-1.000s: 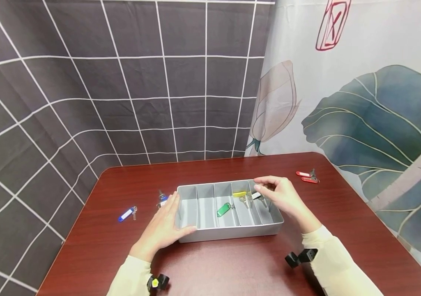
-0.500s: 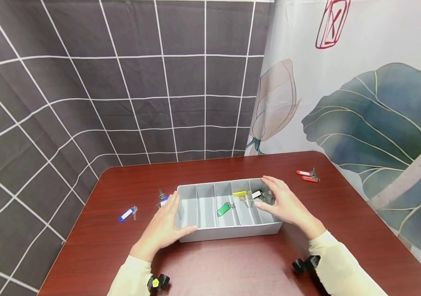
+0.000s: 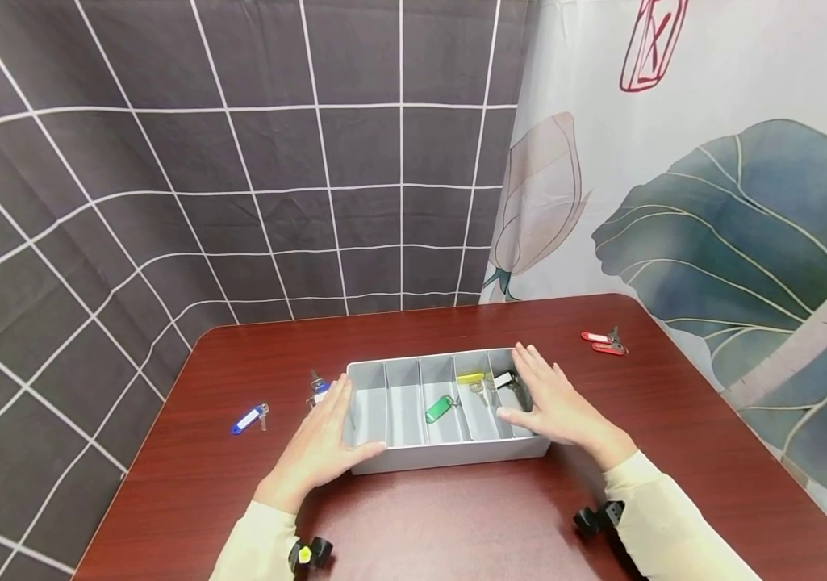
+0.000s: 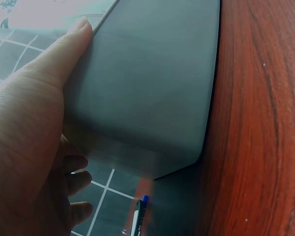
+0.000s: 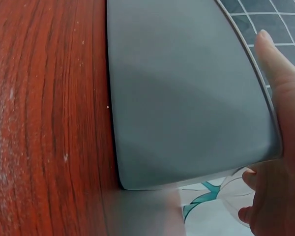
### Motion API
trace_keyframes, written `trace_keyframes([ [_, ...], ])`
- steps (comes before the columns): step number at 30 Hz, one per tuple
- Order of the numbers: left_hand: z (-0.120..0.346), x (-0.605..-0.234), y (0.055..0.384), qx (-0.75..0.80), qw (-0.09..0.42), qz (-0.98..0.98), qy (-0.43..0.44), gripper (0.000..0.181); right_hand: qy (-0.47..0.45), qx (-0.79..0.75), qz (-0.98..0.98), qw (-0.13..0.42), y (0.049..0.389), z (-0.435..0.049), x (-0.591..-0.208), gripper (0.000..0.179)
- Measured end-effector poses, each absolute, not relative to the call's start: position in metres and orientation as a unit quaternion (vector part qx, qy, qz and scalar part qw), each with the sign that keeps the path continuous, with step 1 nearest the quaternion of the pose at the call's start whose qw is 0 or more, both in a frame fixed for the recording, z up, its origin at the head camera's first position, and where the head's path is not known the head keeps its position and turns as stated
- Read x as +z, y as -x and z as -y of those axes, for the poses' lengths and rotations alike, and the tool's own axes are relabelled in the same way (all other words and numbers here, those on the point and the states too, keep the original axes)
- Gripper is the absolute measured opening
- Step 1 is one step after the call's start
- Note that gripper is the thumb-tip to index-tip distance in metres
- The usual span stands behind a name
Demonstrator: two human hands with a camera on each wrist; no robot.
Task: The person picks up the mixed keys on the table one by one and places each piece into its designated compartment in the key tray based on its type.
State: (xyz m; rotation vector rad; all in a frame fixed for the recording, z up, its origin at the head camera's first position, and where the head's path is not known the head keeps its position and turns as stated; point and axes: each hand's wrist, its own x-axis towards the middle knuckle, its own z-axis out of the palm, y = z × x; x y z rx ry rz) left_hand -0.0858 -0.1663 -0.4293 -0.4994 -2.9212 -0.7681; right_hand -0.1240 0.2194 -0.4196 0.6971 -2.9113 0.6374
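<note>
Grey tray (image 3: 449, 457) on the table (image 3: 442, 520), seemingly steadied from both ends
Left hand (image 3: 319, 444), thumb spread, spans its nine o'clock end; dividers (image 3: 387, 407) perhaps separate green tag (image 3: 439, 409) from yellow tag (image 3: 469, 378); right hand (image 3: 558, 405), also spread, brackets three o'clock.

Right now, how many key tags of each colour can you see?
Blue tags: 2, one partly hidden by the left hand
Red tags: 2
Green tag: 1
Yellow tag: 1
Black tag: 1
Total visible: 7
</note>
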Motion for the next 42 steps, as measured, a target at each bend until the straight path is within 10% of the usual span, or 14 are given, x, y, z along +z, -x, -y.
trace_keyframes([
  [32,0.173,-0.425,0.085,-0.233,0.044,0.957,0.170,0.116,-0.183,0.207,0.961,0.006,0.115,-0.226,-0.426,0.120],
  [42,0.209,-0.415,0.083,-0.216,0.045,0.965,0.138,0.089,-0.183,0.208,0.961,0.003,0.116,-0.228,-0.426,0.119],
])
